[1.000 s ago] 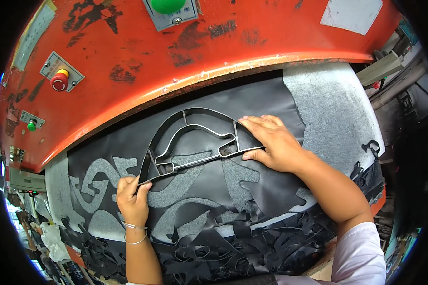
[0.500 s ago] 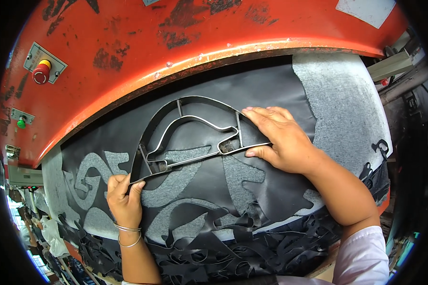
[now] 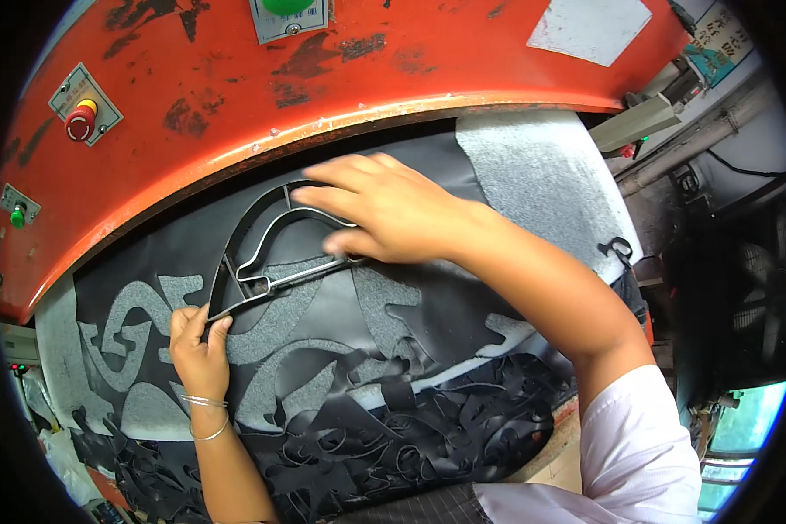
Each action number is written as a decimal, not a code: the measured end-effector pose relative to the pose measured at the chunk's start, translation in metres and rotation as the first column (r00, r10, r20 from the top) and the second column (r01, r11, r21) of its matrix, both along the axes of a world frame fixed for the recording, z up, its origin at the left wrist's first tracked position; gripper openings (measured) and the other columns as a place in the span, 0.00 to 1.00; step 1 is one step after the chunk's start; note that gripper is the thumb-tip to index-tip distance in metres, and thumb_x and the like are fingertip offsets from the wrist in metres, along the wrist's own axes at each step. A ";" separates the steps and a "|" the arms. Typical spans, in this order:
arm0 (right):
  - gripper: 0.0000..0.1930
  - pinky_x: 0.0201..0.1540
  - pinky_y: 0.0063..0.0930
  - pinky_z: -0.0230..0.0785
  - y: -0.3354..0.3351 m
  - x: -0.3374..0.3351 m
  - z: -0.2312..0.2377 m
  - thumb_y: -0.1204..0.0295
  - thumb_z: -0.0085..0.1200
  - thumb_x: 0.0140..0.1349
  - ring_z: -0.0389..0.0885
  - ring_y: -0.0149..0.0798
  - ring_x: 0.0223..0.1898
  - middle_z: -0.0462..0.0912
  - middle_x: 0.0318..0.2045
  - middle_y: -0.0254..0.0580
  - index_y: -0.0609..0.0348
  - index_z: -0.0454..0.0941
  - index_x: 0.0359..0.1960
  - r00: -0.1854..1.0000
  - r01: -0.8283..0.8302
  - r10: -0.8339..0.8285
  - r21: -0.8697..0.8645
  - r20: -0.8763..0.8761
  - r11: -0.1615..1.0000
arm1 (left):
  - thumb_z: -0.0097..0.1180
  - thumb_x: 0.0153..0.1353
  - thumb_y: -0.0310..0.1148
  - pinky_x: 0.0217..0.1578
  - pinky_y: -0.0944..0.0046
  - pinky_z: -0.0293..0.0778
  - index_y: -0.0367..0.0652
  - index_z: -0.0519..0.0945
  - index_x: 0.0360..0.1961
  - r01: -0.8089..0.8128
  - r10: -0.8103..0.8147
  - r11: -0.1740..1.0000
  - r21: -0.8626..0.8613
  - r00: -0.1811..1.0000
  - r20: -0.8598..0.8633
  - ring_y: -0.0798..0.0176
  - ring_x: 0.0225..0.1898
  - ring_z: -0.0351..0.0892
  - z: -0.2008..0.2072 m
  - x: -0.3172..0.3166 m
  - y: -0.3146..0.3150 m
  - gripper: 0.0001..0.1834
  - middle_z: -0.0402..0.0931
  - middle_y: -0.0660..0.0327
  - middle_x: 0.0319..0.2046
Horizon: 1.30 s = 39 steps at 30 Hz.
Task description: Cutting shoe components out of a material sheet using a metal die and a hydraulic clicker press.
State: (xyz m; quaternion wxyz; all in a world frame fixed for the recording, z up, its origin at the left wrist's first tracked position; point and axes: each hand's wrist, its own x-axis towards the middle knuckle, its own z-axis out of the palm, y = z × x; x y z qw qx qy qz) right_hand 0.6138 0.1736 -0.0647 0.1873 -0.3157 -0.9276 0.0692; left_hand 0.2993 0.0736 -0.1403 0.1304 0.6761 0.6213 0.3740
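Note:
A steel cutting die, a curved metal-strip outline with inner walls and crossbars, rests on a black leather-like sheet. My left hand pinches the die's lower left corner between thumb and fingers. Over its right part reaches my right hand, fingers stretched and thumb apart, slightly blurred. That hand hides the die's right end; whether its fingertips touch the metal is hard to tell. Cut-out gaps in the sheet show the grey felt-like work surface below.
A red machine beam spans the far side, carrying a red emergency button, a small green button and a large green button. Black offcuts heap along the near edge. A metal bar stands at the right.
My right hand has left the die's right end and moved left across its top, fingers now spread. My left hand keeps its pinch on the corner. The view has swung rightward.

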 end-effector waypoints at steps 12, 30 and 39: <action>0.16 0.51 0.41 0.73 0.058 -0.102 0.008 0.68 0.46 0.62 0.81 0.46 0.51 0.83 0.46 0.43 0.47 0.80 0.51 0.793 0.166 -0.094 -0.066 0.602 0.984 | 0.70 0.46 0.27 0.37 0.62 0.70 0.34 0.83 0.39 0.015 -0.020 0.999 0.046 0.995 0.099 0.57 0.34 0.74 -0.005 0.000 0.001 0.17 0.72 0.57 0.30; 0.10 0.20 0.35 0.72 -0.042 0.104 0.021 0.71 0.57 0.61 0.80 0.41 0.16 0.78 0.15 0.47 0.67 0.79 0.27 0.645 0.714 -0.721 -0.537 0.253 0.450 | 0.67 0.49 0.35 0.48 0.51 0.65 0.44 0.82 0.40 0.246 -0.226 0.934 0.260 0.968 -0.105 0.52 0.42 0.74 0.020 0.033 -0.024 0.16 0.77 0.58 0.37; 0.10 0.22 0.35 0.79 -0.030 0.110 0.010 0.72 0.57 0.62 0.84 0.46 0.21 0.83 0.26 0.52 0.69 0.81 0.36 0.690 0.654 -0.672 -0.629 0.269 0.420 | 0.64 0.49 0.33 0.44 0.54 0.67 0.43 0.76 0.44 0.602 -0.606 0.794 -0.084 0.774 -0.181 0.49 0.37 0.74 0.034 0.143 -0.095 0.19 0.75 0.57 0.32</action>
